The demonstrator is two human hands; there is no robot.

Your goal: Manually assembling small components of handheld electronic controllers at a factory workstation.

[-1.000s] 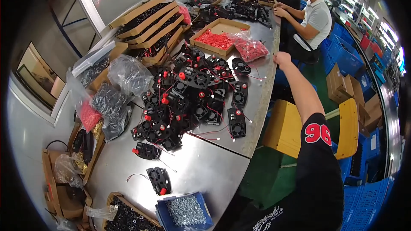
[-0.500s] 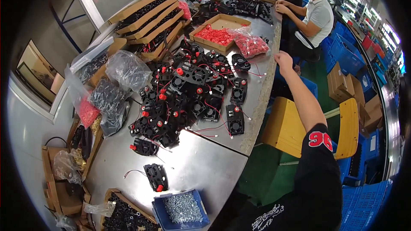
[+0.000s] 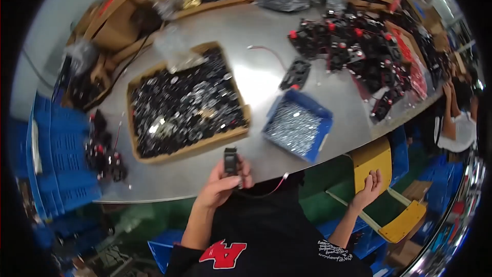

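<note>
Near the table's front edge, my left hand (image 3: 218,191) is closed round a small black fan unit (image 3: 230,160), thumb on one side and fingers on the other. A red-and-black lead with a white plug (image 3: 285,176) trails from it to the right. My right hand (image 3: 370,191) holds nothing; its fingers are apart and slightly curled, beside the yellow chair (image 3: 373,161). A shallow cardboard tray (image 3: 192,153) of small black parts lies just beyond my left hand. To its right stands a blue bin (image 3: 324,136) of small silvery screws.
Another fan unit (image 3: 296,73) lies behind the bin. Many more are heaped (image 3: 348,46) at the far right, with several black units (image 3: 105,161) at the left. A blue crate (image 3: 61,149) stands at the left edge. A person (image 3: 456,131) sits far right.
The view has swung left and down. My left hand has come into sight with the fan unit. My right hand, closed and stretched out before, is now lower, with its fingers apart.
</note>
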